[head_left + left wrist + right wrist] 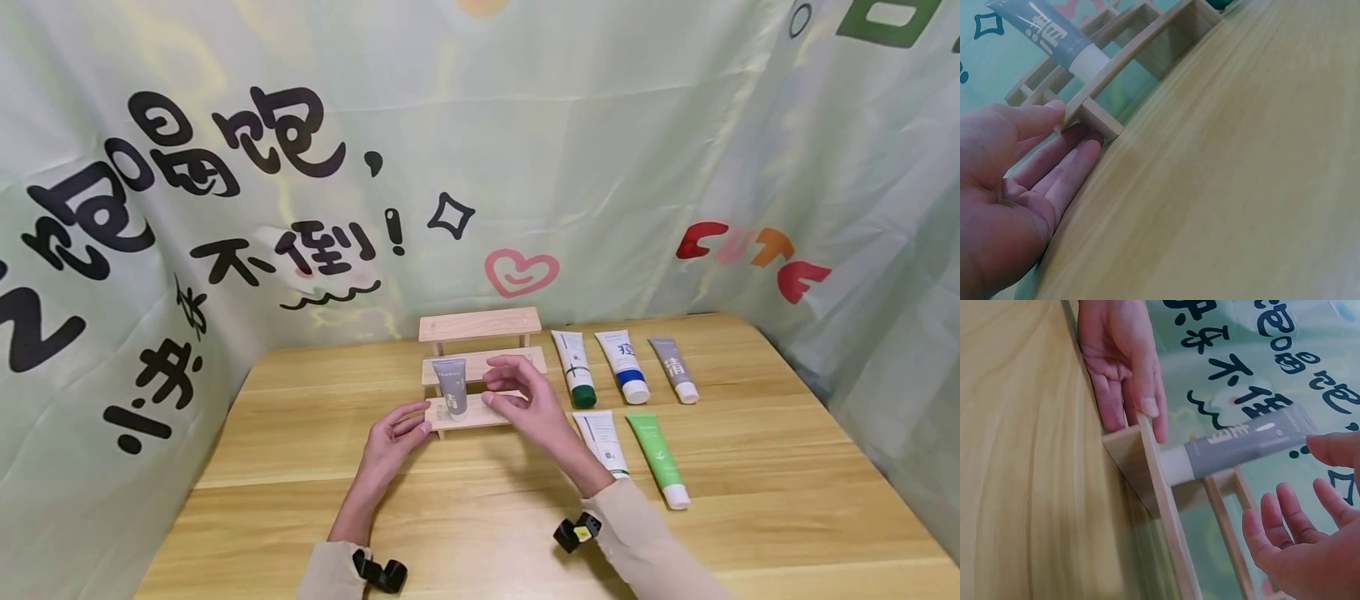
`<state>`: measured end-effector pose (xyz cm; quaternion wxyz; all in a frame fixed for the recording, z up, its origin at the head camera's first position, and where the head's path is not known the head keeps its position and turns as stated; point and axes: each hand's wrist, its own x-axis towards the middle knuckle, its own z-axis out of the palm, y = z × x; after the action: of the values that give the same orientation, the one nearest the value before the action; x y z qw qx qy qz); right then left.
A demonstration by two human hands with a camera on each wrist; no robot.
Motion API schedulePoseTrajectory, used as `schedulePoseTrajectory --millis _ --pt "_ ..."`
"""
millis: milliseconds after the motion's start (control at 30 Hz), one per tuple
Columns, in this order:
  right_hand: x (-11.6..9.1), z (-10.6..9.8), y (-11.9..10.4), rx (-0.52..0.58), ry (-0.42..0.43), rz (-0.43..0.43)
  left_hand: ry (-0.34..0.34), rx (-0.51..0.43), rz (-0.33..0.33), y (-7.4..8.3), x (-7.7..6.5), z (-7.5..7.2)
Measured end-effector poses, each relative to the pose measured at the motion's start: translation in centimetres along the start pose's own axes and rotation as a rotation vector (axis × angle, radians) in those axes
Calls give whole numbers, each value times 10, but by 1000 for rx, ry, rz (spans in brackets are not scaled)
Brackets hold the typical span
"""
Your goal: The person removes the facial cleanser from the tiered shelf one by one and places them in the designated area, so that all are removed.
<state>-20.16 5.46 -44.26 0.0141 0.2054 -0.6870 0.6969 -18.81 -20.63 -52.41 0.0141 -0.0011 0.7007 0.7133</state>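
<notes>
A small grey squeeze tube [452, 388] stands upright on its white cap at the left part of the lowest step of a three-tier wooden rack [480, 324]. My left hand [392, 440] holds the left end of that step. In the left wrist view its thumb [1044, 119] lies at the board's edge, with the fingers lower down by the short leg. My right hand [528, 402] hovers just right of the grey tube, fingers spread and loosely bent, holding nothing. In the right wrist view the right thumb [1334, 449] is close to the tube's flat end.
Right of the rack lie a white tube with green cap [573, 367], a white tube with blue band [622, 365] and another grey tube [673, 368]. Nearer are a white tube [600, 437], partly behind the right forearm, and a green tube [657, 454]. A printed curtain [600, 167] surrounds the table [787, 467].
</notes>
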Motion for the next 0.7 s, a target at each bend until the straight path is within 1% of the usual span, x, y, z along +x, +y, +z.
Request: schedulePoseTrajectory --millis 133,300,433,700 --pt "5 9 4 15 -4 22 6 12 8 0 1 1" --pt "10 18 11 56 -20 50 9 12 2 0 2 1" --pt "13 25 16 79 -18 64 1 -2 3 1 2 1" --pt "15 35 21 76 -5 84 -20 5 20 1 0 -1"
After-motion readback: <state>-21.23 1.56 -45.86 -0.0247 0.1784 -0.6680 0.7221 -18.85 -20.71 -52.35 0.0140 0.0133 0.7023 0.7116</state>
